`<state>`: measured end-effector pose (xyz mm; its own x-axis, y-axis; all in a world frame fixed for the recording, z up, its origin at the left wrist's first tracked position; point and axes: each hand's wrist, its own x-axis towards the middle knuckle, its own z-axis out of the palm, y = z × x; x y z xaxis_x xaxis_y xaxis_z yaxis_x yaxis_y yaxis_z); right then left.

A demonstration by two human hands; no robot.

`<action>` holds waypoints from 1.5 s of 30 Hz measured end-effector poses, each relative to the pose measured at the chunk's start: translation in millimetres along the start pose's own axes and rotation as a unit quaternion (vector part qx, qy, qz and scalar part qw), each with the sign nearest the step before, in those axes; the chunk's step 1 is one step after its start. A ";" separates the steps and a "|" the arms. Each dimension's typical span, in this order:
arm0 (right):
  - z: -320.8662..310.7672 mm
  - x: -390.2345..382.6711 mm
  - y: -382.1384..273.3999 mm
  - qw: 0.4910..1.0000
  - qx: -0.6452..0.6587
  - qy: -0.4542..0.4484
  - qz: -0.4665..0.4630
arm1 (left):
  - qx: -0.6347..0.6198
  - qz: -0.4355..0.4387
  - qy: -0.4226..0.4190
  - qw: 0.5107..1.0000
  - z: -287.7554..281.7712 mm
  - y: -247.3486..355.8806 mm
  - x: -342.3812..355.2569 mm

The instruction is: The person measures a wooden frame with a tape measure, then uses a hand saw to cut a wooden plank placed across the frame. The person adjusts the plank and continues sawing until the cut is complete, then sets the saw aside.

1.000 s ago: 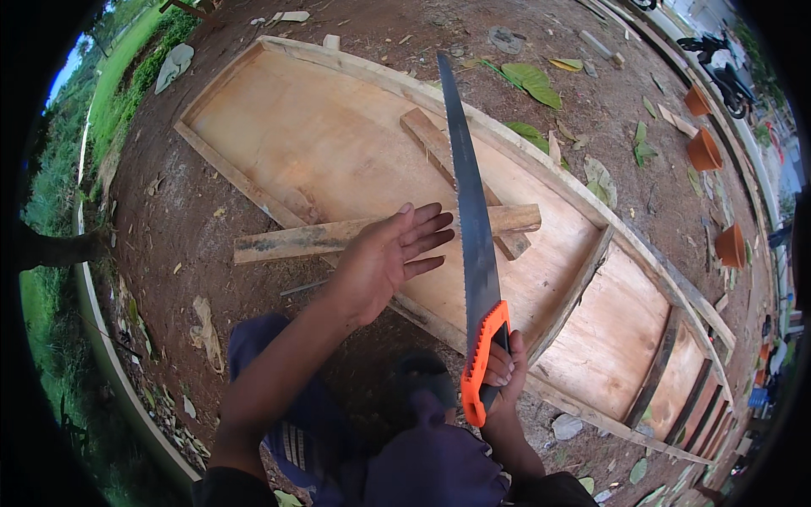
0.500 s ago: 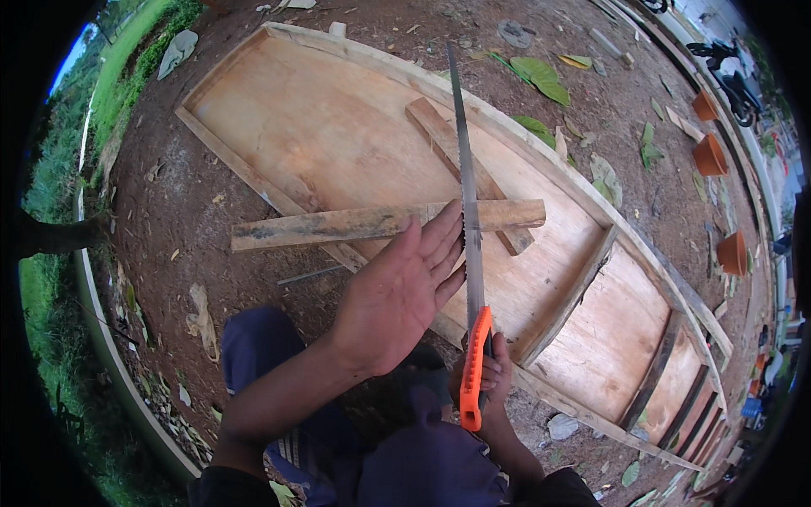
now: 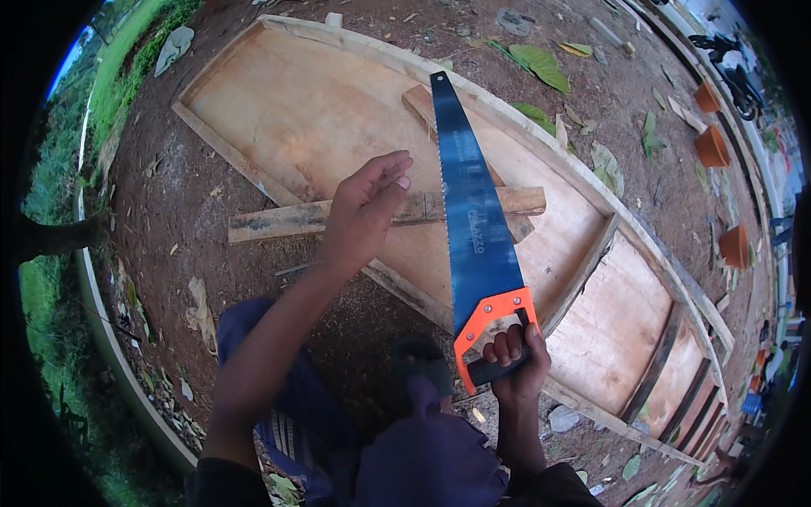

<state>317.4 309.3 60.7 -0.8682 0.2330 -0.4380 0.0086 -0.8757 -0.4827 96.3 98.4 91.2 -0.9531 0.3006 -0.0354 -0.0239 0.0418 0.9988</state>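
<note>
Right hand (image 3: 514, 365) clamped tight round the orange handle of the saw (image 3: 470, 221), down low near the body. Blade running up and away from the grip, tip pointing to the far side and leaning a bit left, long axis nearly straight out from the chest. Teeth along the left edge, crossing over the batten (image 3: 279, 221) lying on the plywood form (image 3: 253, 101). Batten stretched left to right, so roughly square to the blade, resting over the form's near rail. Left hand (image 3: 365, 209) open, fingers together and slightly curled, hovering over the batten just left of the blade; can't tell if actually touching the wood. So left hand nearer the batten, right one well back on the handle. Hands apart, blade between them. Bare dirt (image 3: 160, 194) all round, clay pots (image 3: 711, 145) off right.
</note>
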 end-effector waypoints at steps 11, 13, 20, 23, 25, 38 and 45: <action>-9.8 -33.8 20.4 0.788 -0.593 0.006 -0.163 | 0.631 0.050 -0.096 0.768 -2.5 -104.6 24.8; -6.7 -37.0 23.7 0.790 -0.588 -0.011 -0.171 | 0.613 0.013 -0.103 0.784 -5.3 -103.5 33.6; -0.9 -26.2 21.9 0.733 -0.630 -0.071 -0.248 | 0.414 -0.086 -0.189 0.886 -34.4 -82.5 87.2; 4.8 -12.9 21.8 0.717 -0.640 -0.074 -0.267 | 0.441 -0.115 -0.207 0.866 -37.8 -79.4 99.2; 9.1 -5.8 22.8 0.710 -0.643 -0.077 -0.276 | 0.518 -0.084 -0.160 0.836 -26.8 -84.0 92.9; 47.0 -9.3 -13.9 0.707 -0.670 -0.075 -0.213 | 0.627 -0.027 -0.095 0.773 -9.6 -98.1 82.6; 78.1 -7.5 -14.3 0.766 -0.635 -0.014 -0.105 | 0.639 -0.093 -0.142 0.750 -12.0 -83.9 98.3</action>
<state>285.0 287.1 130.2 -0.9268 0.2867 -0.2424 0.3272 0.3002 -0.8960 1.0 113.0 4.3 -0.8618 0.3603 -0.3570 0.3339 0.9328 0.1353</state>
